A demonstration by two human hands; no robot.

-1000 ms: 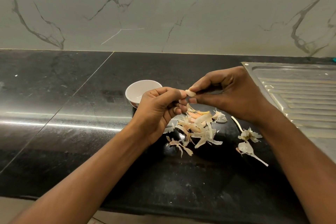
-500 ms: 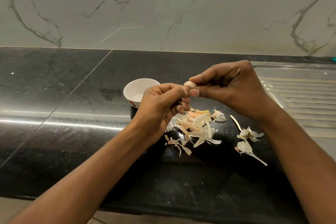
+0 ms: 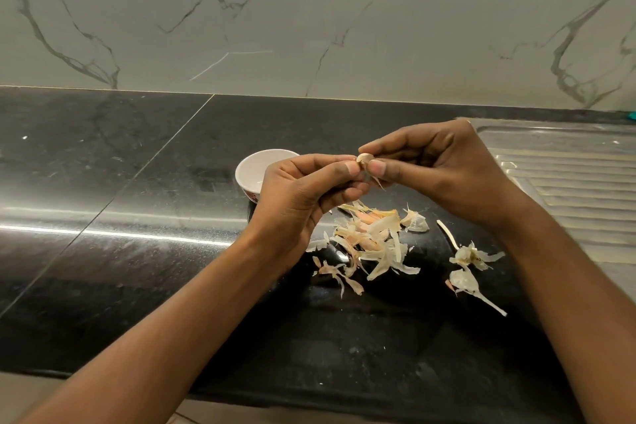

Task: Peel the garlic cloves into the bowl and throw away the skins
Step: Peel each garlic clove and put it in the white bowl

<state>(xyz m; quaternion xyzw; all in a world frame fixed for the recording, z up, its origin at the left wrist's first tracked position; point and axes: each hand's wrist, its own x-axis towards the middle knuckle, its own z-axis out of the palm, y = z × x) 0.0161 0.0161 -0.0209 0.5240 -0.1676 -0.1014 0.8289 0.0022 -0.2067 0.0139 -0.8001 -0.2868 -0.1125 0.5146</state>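
Note:
A small pale garlic clove (image 3: 364,158) is pinched between the fingertips of both hands, held above the black counter. My left hand (image 3: 303,193) grips it from the left with thumb and curled fingers. My right hand (image 3: 437,165) pinches it from the right, and a thin strip of skin hangs down below the thumbs. A small white bowl (image 3: 254,169) stands just behind my left hand, its right side hidden by it. A heap of loose garlic skins (image 3: 370,241) lies on the counter under the hands.
More skin scraps and a stem piece (image 3: 469,267) lie to the right of the heap. A steel sink drainboard (image 3: 568,182) fills the right side. The marble wall (image 3: 309,17) rises behind the black counter (image 3: 120,217), whose front edge runs along the bottom.
The clove has been turned between the fingertips and a strip of skin now hangs below it. Both hands stay close together at about the same spot above the heap.

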